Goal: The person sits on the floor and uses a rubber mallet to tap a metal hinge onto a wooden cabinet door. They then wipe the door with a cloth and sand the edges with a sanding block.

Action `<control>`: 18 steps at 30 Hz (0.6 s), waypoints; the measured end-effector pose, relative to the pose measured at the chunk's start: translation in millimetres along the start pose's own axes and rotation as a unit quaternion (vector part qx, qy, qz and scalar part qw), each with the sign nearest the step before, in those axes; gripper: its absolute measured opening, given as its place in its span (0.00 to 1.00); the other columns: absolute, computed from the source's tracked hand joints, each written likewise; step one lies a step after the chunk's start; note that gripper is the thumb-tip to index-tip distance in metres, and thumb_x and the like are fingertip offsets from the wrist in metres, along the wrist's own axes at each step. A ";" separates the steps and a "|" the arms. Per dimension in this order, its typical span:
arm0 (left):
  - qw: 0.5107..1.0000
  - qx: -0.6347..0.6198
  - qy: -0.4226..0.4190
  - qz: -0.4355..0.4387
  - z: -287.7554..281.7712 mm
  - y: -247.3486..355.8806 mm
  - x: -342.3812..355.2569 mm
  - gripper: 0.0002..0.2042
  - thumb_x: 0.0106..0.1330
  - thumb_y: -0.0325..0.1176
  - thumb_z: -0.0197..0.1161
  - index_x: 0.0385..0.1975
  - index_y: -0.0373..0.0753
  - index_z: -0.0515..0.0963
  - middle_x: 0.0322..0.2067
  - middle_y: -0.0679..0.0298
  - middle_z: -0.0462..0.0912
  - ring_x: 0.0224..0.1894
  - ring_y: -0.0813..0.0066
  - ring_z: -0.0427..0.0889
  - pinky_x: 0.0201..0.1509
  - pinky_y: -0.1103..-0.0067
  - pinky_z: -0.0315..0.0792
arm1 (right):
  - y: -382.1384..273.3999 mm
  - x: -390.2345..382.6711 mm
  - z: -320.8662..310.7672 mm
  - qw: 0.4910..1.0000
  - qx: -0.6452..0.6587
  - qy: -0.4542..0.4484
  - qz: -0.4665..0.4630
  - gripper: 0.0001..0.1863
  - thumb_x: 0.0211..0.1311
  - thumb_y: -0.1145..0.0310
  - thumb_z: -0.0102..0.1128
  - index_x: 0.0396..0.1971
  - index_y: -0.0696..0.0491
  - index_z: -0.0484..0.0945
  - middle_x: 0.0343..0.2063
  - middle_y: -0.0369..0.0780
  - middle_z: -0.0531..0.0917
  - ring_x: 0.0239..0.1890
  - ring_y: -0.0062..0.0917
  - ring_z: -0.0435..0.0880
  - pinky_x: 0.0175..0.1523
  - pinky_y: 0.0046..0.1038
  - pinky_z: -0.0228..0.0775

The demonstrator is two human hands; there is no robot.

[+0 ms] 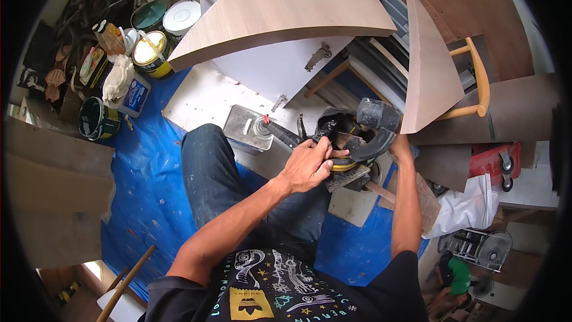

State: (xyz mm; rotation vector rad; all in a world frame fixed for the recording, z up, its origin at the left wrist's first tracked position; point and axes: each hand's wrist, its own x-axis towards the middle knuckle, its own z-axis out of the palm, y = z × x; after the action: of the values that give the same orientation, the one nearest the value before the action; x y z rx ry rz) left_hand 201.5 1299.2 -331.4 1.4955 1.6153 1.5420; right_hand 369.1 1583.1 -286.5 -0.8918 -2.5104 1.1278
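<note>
My left hand point(307, 164) has its fingers curled at the near rim of a black tool bag or bucket point(333, 122), with yellow parts and jumbled contents. What those fingers hold, if anything, is hidden. A black tool handle point(281, 133) with a red tip sticks out to the left, just beyond the knuckles. Over the bag's right side rests a thick black cylinder point(379, 114), perhaps a mallet head, above a curved black piece point(372, 146). My right hand point(400, 148) reaches behind these, its fingers mostly hidden. Beside the left hand stands a rectangular metal can point(245, 130).
A curved wood-grain panel point(286, 9) and a pointed panel point(429, 65) overhang the far side. Paint buckets point(150, 53) crowd the left. Blue sheeting point(140, 173) covers the floor. At right are a wooden chair frame point(479, 83) and a red dolly point(494, 167); another person point(456, 277) is lower right.
</note>
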 end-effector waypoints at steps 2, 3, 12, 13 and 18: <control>1.000 -0.010 0.008 0.012 -0.5 -2.4 -0.9 0.11 0.65 0.36 0.53 0.37 0.38 0.60 0.31 0.57 0.78 0.31 0.48 0.74 0.45 0.62 0.67 | -12.6 6.8 0.5 0.997 0.068 -0.020 -0.041 0.21 0.58 0.78 0.71 0.53 0.58 0.80 0.46 0.39 0.86 0.49 0.23 0.83 0.58 0.29 0.74; 1.000 -0.015 0.012 0.019 -1.6 -4.1 -1.3 0.11 0.66 0.36 0.53 0.37 0.38 0.60 0.29 0.56 0.76 0.31 0.47 0.73 0.45 0.62 0.67 | -20.2 11.9 1.8 0.994 0.096 -0.032 -0.031 0.19 0.60 0.77 0.71 0.52 0.57 0.80 0.45 0.38 0.86 0.48 0.22 0.83 0.57 0.28 0.74; 0.999 -0.035 0.039 0.015 -7.5 -20.1 4.0 0.14 0.69 0.43 0.49 0.38 0.38 0.60 0.33 0.54 0.78 0.32 0.45 0.71 0.44 0.59 0.67 | -94.7 42.6 34.5 0.962 0.245 -0.079 -0.093 0.12 0.68 0.74 0.68 0.49 0.58 0.81 0.44 0.36 0.88 0.45 0.18 0.85 0.55 0.25 0.77; 0.998 -0.036 0.050 0.022 -7.2 -19.7 4.4 0.14 0.69 0.43 0.49 0.38 0.38 0.60 0.33 0.54 0.79 0.31 0.45 0.71 0.43 0.59 0.67 | -99.8 40.5 37.0 0.965 0.226 -0.081 -0.102 0.12 0.68 0.74 0.69 0.49 0.58 0.81 0.44 0.36 0.88 0.45 0.17 0.85 0.54 0.24 0.77; 0.996 -0.055 0.051 -0.037 -11.6 -12.5 4.8 0.15 0.69 0.42 0.51 0.38 0.37 0.60 0.35 0.54 0.80 0.32 0.47 0.72 0.40 0.59 0.67 | -112.0 30.4 56.1 0.968 0.221 -0.055 -0.104 0.13 0.66 0.77 0.69 0.49 0.59 0.83 0.43 0.35 0.88 0.45 0.15 0.83 0.54 0.23 0.76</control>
State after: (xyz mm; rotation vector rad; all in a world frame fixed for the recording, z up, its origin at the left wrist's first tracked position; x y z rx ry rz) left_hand 185.1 1301.3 -337.8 1.3028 1.5958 1.6615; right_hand 271.8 1511.4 -241.7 -0.4444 -2.2224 1.6076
